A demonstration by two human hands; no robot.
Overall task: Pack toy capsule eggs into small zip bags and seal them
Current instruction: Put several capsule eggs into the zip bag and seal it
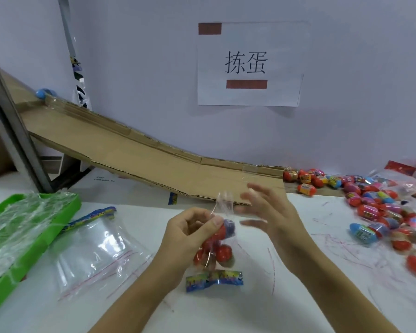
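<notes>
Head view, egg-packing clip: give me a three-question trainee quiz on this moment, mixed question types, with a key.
1. True or false: the left hand pinches the zip bag that holds capsule eggs.
2. Multiple choice: where does the loose pile of eggs lie? A) in the green tray B) on the table at the right C) on top of the cardboard ramp
3. Fill in: the lone blue egg sits at the ___ end of the cardboard ramp.

Key: 1 true; 2 B; 3 upper. The right hand is open beside the bag's mouth, its fingers spread. The green tray holds only crumpled clear plastic.
</notes>
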